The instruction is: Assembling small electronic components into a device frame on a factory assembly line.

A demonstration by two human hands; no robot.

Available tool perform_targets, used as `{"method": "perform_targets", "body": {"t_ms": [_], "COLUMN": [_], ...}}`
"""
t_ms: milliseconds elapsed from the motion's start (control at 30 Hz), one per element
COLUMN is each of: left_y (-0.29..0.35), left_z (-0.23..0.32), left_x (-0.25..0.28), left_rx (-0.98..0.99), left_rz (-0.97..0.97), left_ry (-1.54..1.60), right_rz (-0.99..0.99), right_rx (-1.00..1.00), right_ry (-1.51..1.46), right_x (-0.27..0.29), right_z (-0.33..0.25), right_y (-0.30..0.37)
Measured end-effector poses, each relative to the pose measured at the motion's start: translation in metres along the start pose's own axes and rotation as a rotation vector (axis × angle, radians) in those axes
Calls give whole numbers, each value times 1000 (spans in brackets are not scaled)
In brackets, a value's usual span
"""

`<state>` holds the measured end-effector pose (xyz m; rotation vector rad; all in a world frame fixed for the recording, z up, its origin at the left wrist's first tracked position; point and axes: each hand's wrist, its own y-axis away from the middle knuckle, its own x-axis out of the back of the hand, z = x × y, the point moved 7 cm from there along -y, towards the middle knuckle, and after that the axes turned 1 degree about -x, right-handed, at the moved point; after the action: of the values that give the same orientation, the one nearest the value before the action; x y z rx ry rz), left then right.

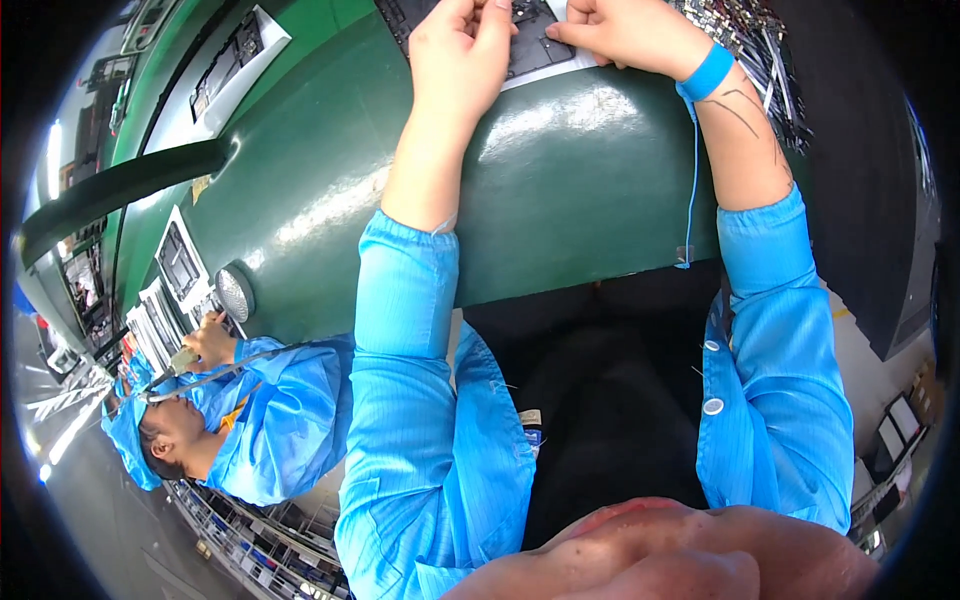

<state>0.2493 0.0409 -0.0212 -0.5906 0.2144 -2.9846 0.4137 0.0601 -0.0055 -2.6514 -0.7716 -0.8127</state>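
Observation:
At the top edge, my left hand [462, 52] is bent over a flat black part with cutouts [532, 52], its thumb and fingers drawn together. My right hand [632, 36] sits at the right side of the same part, thumb pressed toward curled fingers. What either hand pinches is too small or hidden to make out. Beneath the black part lies a white sheet or tray [556, 70], its near edge showing. A blue wrist strap [708, 72] circles my right wrist, and its thin cord [695, 180] runs down to the table edge.
A heap of thin strips and cables [765, 60] lies right of my right hand on the green table [570, 210]. A black curved tube [130, 185] crosses the left side. Beyond it are white trays with black parts [235, 75]. A co-worker in blue [280, 420] works at far left.

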Motion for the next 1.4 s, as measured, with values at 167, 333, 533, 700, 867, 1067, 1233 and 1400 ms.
{"method": "perform_targets", "body": {"t_ms": [167, 333, 533, 700, 867, 1067, 1233, 1400], "left_y": [-10, -7, -8, -10, -14, -16, -15, -14], "left_z": [-22, -32, -36, -36, -46, -47, -46, -43], "left_x": [-2, 0, 0, 2, 3, 3, 2, -8], "left_rx": [59, 24, 48, 98, 34, 56, 72, 84], "left_rz": [-11, 14, 48, 12, 8, -13, -27, -106], "left_ry": [163, 85, 106, 141, 272, 344, 403, 521], "right_rz": [64, 47, 108, 133, 128, 142, 113, 126], "right_rx": [-186, -81, 176, 59, -167, -118, -163, -127], "right_ry": [10, -188, -604, -492, -433, -498, -485, -478], "right_x": [0, -14, -20, -27, -34, -36, -35, -34], "right_z": [33, 26, 19, 32, 43, 49, 47, 48], "right_y": [-6, -9, -7, -15, -19, -19, -17, -18]}}
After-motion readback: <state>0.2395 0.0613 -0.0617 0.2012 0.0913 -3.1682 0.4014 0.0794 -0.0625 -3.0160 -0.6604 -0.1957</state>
